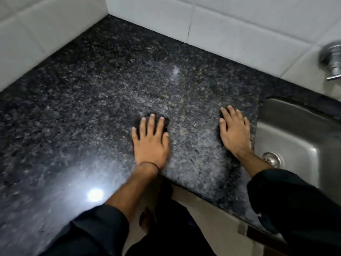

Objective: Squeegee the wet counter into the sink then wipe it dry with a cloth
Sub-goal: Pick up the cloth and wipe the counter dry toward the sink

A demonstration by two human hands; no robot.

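Observation:
The dark speckled granite counter (103,93) fills most of the view and shines under a lamp's reflection. My left hand (150,143) lies flat on it near the middle, fingers spread, pressing a small dark cloth (165,121) that shows only past the fingertips. My right hand (235,133) rests flat and empty on the counter, right beside the steel sink (295,130). The sink's drain (272,159) shows just past my right wrist. No squeegee is in view.
White tiled walls (230,24) meet in a corner behind the counter. A chrome tap (332,58) juts from the wall above the sink at the far right. The counter's front edge runs diagonally past my forearms, with the floor and my bare foot (145,220) below.

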